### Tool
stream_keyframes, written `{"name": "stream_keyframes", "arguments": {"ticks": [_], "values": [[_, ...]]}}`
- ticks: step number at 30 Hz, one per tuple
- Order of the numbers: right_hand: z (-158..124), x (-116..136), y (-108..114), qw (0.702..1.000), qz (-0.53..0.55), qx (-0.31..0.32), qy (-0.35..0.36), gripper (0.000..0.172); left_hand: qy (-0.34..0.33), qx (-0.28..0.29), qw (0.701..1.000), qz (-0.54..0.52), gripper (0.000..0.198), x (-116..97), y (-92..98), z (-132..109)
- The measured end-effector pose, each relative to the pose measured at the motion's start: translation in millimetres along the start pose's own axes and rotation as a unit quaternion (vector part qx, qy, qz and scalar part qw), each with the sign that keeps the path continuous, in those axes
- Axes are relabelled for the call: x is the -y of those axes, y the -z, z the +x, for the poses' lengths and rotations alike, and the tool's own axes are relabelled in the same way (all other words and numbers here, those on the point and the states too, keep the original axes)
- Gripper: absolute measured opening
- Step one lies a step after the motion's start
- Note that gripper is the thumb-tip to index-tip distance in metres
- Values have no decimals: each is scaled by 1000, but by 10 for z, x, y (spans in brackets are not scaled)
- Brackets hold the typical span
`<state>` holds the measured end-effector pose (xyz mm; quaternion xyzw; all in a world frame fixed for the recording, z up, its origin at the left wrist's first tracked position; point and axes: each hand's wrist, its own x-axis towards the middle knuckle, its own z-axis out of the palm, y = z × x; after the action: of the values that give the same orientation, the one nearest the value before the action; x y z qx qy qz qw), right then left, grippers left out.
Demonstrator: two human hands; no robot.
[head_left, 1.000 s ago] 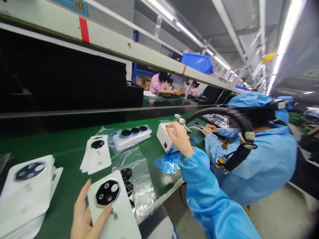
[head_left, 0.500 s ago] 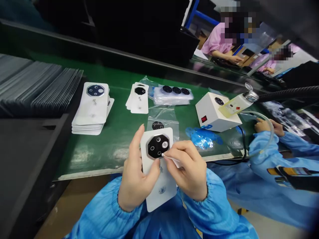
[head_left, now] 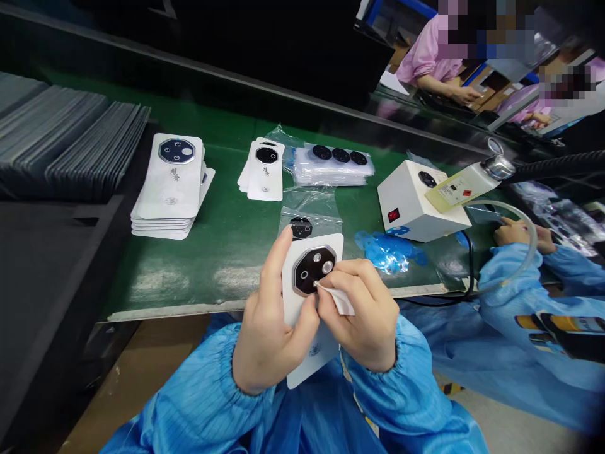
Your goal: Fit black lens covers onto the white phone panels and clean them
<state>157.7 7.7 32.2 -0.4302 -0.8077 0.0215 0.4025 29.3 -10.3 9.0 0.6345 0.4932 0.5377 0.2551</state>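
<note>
Head view: left hand (head_left: pixel 271 312) and right hand (head_left: pixel 359 315) together over the green bench (head_left: pixel 227 271). Left clamps a white phone back cover (head_left: pixel 321 356); right pinches a folded white wipe (head_left: pixel 341 301) against its black octagonal camera module (head_left: pixel 314 270). Nearby stacked cover (head_left: pixel 171 202): dark characters, unreadable; no brand legible.

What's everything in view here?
Stacked white cards: two piles, white, on the green bench
Clear bags of round black parts: two, clear, on the bench
White box with red switch: one, white, at right
Crumpled blue plastic: one patch, blue, beside the box
Co-worker in blue smock: one, blue, right
White card with black octagonal plate: one, white, held up
White wipe: one, white, against the plate
Left hand: one, holding the card
Right hand: one, pinching the wipe
</note>
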Motion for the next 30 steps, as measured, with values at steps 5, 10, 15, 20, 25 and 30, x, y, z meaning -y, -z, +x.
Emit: {"name": "stream_keyframes", "arguments": {"ticks": [5, 10, 15, 20, 25, 30], "values": [[-2, -19, 25, 1000, 8, 24, -12, 12, -7, 23, 1000, 8, 81, 12, -29, -17], [15, -45, 60, 999, 13, 49, -7, 13, -55, 16, 997, 45, 82, 16, -33, -17], [30, -63, 81, 997, 11, 77, -10, 11, -78, 12, 992, 101, 81, 6, -42, 2], [20, -55, 103, 996, -11, 89, -14, 11, -96, 11, 988, 118, 80, -1, -67, 23], [9, -36, 132, 997, -37, 64, 0, 10, -60, 24, 996, 61, 81, 14, -45, -13], [-13, -13, 192, 1000, -7, 10, -6, 10, 28, 68, 993, -90, 75, -51, 51, 26]]}}
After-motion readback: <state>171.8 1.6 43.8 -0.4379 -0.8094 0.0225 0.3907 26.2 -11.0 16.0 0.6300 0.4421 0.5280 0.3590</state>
